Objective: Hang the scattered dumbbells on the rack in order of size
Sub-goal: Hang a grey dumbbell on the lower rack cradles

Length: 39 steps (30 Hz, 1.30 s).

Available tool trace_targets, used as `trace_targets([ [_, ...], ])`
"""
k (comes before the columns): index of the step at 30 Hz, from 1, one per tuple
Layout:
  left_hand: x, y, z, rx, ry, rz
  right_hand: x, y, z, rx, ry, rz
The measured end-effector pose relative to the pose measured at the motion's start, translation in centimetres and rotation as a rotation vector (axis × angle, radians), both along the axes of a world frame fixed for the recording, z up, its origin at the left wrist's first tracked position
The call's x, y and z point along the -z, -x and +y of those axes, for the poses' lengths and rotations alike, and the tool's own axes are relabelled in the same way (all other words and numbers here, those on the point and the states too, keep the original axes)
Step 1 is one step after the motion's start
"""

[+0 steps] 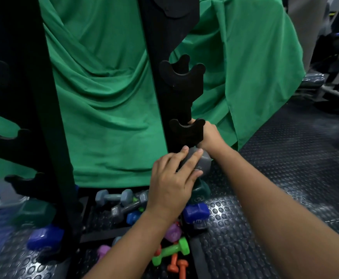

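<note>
Both hands are on the grey dumbbell [194, 161], right up against the black rack [160, 93] at its low cradle [184, 131]. The left hand [172, 182] wraps its fingers over the near grey head, gripping it. The right hand [209, 135] reaches behind the cradle with its fingers hidden, so whether it grips the bar I cannot tell. Below, on the studded floor [265, 198], the rest lie scattered: a green-teal dumbbell [202, 193] under the left hand, a blue-grey dumbbell [114, 196], a purple dumbbell [196, 214], a lime dumbbell [172, 251] and orange dumbbells [177, 264] nearest. A green cloth [104, 97] hangs behind the rack.
</note>
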State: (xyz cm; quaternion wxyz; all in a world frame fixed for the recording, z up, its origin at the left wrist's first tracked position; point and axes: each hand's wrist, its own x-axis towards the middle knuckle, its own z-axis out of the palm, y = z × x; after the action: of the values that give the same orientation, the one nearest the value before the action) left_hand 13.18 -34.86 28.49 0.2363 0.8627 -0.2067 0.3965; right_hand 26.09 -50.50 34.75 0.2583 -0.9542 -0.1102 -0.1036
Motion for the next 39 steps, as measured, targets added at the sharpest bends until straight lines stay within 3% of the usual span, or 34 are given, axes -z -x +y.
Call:
trace_targets([
  [11,-1.3,1.2,0.6,-0.029,-0.149,0.089,0.0,0.2,-0.7,-0.045,-0.109,0.103],
  [14,-2.1,1.8,0.8,-0.018,-0.156,0.149,0.5,0.2,-0.9,-0.068,-0.277,0.213],
  [17,-2.9,2.5,0.7,-0.045,-0.158,0.226,-2.9,4.7,0.8,-0.053,-0.462,0.305],
  [20,-3.4,3.2,0.9,-0.065,-0.173,0.271,-2.6,7.0,1.5,0.085,-0.650,0.386],
  [23,-3.5,3.9,1.5,-0.052,-0.194,0.320,-1.5,8.7,2.0,0.325,-0.701,0.253],
  [26,-3.5,4.2,1.9,-0.081,-0.188,0.320,-1.0,11.3,3.7,0.405,-0.731,0.100],
  [35,-2.7,5.8,4.4,-0.094,-0.214,0.416,0.8,17.9,6.5,0.301,-0.457,-0.084],
  [39,0.1,7.2,9.1,-0.112,-0.090,0.638,5.2,22.3,8.7,0.191,-0.453,-0.225],
])
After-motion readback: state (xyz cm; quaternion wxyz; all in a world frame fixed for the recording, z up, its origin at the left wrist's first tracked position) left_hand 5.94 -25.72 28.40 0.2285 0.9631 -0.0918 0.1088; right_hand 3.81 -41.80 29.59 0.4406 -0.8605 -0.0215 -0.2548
